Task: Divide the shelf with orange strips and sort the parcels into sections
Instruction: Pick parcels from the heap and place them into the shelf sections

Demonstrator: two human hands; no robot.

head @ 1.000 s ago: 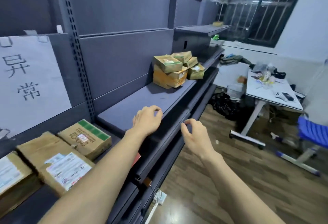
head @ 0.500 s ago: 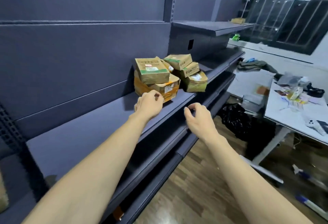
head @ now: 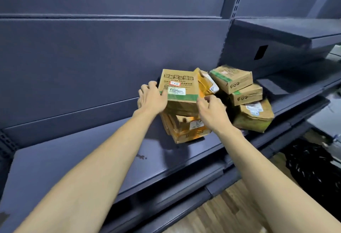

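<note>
Both hands advanced to parcel stack: left hand [head: 151, 100] grips top parcel [head: 179, 87]; right hand [head: 212, 111] spread, touching. Step: sorting. Next: lift clear.

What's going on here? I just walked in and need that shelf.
A person is at a pile of parcels on the grey shelf. The left hand grips the left edge of the top box; the right hand is at its right side, grip unclear. No orange strips show yet.

Dark shelf [head: 77, 160]: parcel stack [head: 186, 129] on it, approx. six, blurry.
</note>
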